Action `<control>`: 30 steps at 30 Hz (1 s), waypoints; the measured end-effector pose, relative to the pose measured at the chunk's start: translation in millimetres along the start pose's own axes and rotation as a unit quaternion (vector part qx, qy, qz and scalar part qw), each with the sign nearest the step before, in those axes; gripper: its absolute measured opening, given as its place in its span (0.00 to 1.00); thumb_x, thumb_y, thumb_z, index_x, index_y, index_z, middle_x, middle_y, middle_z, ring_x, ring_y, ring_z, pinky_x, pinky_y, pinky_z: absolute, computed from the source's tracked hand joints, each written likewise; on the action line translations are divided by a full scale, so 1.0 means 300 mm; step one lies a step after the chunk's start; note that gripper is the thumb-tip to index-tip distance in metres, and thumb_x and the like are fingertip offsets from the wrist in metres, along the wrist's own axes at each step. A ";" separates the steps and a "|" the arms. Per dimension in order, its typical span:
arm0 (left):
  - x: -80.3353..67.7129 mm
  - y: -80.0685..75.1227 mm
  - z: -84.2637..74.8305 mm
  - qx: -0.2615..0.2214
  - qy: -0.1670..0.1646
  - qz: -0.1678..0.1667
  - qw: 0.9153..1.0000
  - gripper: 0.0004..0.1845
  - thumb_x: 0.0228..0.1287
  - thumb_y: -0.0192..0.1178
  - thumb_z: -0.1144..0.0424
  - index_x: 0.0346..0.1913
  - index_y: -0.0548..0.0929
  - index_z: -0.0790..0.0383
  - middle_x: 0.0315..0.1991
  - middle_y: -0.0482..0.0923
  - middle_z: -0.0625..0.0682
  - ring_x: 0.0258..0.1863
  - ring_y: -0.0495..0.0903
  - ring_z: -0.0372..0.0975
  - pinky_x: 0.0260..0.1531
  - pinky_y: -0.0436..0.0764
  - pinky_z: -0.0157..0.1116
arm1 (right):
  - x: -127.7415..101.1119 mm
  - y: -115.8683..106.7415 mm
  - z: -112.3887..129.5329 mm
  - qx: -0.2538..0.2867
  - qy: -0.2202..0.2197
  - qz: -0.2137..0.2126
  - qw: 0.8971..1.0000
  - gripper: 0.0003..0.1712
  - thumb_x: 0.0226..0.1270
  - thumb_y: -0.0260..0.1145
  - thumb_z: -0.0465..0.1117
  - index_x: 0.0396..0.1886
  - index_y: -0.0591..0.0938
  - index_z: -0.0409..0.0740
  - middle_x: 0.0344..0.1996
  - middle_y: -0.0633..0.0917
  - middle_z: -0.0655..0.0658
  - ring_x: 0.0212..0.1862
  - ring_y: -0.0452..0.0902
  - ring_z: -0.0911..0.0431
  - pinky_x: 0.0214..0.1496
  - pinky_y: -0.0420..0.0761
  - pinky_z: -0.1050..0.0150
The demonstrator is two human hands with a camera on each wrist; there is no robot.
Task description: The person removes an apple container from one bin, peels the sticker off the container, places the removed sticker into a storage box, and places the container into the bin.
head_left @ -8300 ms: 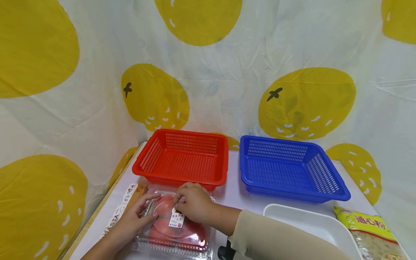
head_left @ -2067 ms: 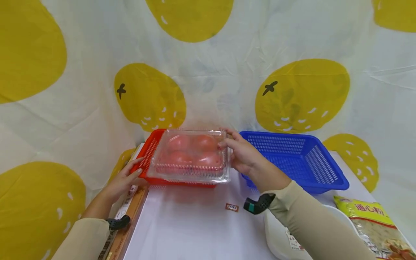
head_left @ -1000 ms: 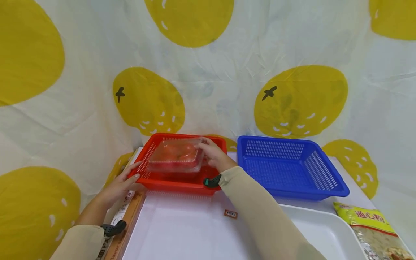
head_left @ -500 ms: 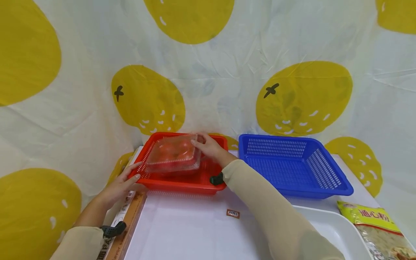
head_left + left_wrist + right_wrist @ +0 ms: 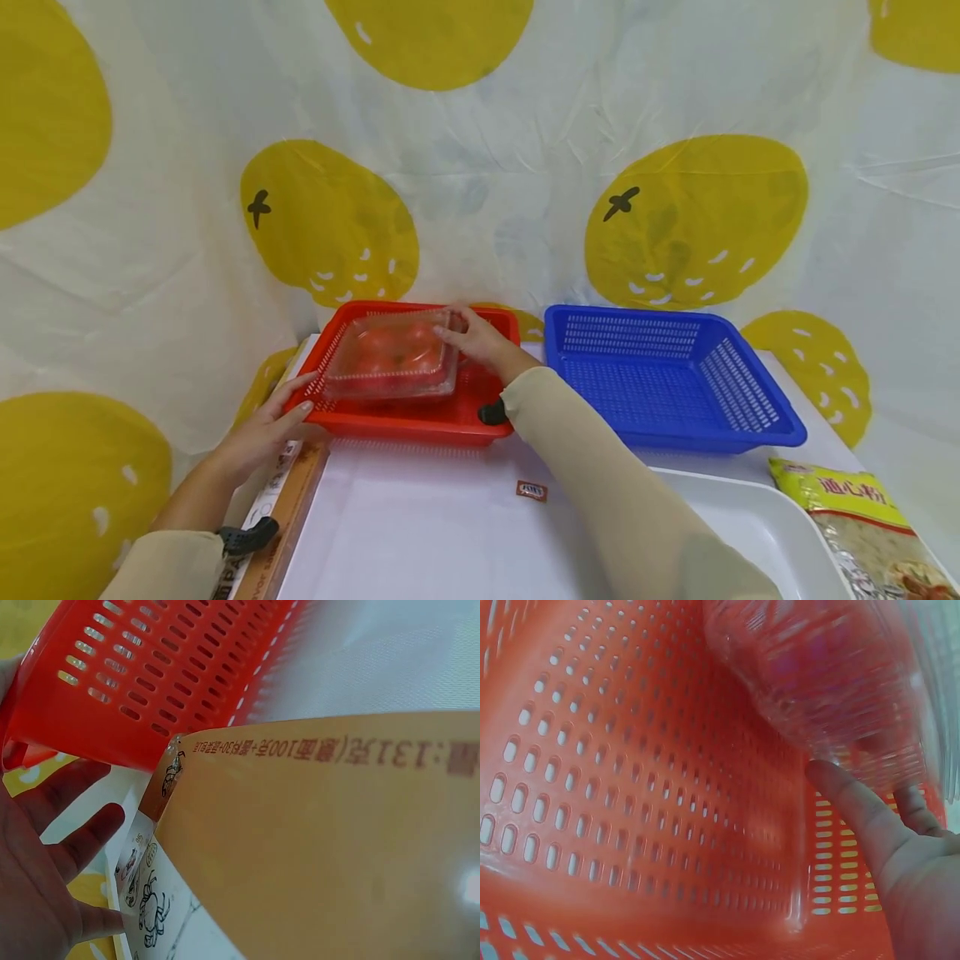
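A clear plastic box of tomatoes (image 5: 393, 354) sits tilted inside the red basket (image 5: 420, 429), towards its left. My right hand (image 5: 480, 340) holds the box at its right end in the head view. From the right wrist, the thumb (image 5: 847, 795) shows against the ribbed side of the box (image 5: 840, 682), above the slotted basket floor. My left hand (image 5: 262, 429) rests at the basket's front left corner, fingers extended. In the left wrist view, spread fingers (image 5: 86, 832) lie below the rim, beside a brown and white pasta box (image 5: 300, 825).
A blue basket (image 5: 667, 442) stands right of the red one. In front of it is a white tray (image 5: 806, 533), partly behind my right sleeve. A yellow-topped pasta bag (image 5: 855, 517) lies at far right. A small red-brown packet (image 5: 532, 490) lies on the white table (image 5: 427, 533).
The tomato box has gone from the table, where my right hand pinched its label, up into the red basket. The label appeared in the white tray. Lately the box shifted slightly left.
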State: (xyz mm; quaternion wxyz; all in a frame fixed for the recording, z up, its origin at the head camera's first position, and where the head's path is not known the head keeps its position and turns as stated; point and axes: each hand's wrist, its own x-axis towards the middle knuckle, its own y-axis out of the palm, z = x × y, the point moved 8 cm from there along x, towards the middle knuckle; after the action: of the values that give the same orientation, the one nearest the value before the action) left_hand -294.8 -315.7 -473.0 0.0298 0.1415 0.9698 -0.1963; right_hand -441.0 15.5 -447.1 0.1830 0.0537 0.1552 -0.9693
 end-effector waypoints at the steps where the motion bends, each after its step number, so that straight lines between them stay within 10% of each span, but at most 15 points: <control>1: -0.004 0.001 0.003 -0.002 0.001 0.001 1.000 0.37 0.85 0.54 0.51 0.87 0.50 0.44 0.81 0.58 0.63 0.75 0.63 0.63 0.64 0.72 0.72 | 0.000 0.003 -0.003 -0.005 0.003 0.004 1.000 0.39 0.73 0.72 0.59 0.78 0.68 0.64 0.70 0.72 0.42 0.70 0.71 0.42 0.61 0.86 0.45; 15: -0.009 0.010 0.007 -0.013 0.012 0.002 1.000 0.37 0.86 0.52 0.52 0.88 0.48 0.44 0.82 0.58 0.63 0.72 0.71 0.61 0.67 0.66 0.73 | -0.030 0.016 -0.018 -0.008 0.062 0.022 0.998 0.46 0.72 0.74 0.56 0.84 0.64 0.61 0.71 0.73 0.43 0.71 0.70 0.42 0.69 0.79 0.39; 25: -0.004 0.011 0.000 -0.007 0.011 0.007 1.000 0.36 0.87 0.50 0.52 0.88 0.48 0.45 0.80 0.61 0.65 0.71 0.73 0.61 0.67 0.63 0.75 | -0.024 -0.037 0.014 -0.015 0.079 -0.039 0.996 0.43 0.77 0.68 0.60 0.84 0.65 0.54 0.74 0.72 0.42 0.70 0.72 0.41 0.66 0.81 0.38; 30: -0.006 -0.009 -0.043 0.089 0.034 -0.031 0.995 0.34 0.86 0.51 0.54 0.86 0.54 0.55 0.81 0.53 0.70 0.75 0.61 0.69 0.65 0.69 0.74 | -0.063 -0.095 0.117 0.008 0.023 -0.064 0.998 0.39 0.83 0.62 0.56 0.85 0.64 0.48 0.80 0.66 0.39 0.75 0.67 0.39 0.68 0.78 0.35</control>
State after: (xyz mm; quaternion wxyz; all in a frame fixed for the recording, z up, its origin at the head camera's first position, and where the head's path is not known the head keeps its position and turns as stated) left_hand -294.0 -313.4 -459.9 -0.0214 0.1201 0.9530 -0.2774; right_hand -435.9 35.9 -402.9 0.1164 0.0679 0.1545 -0.9788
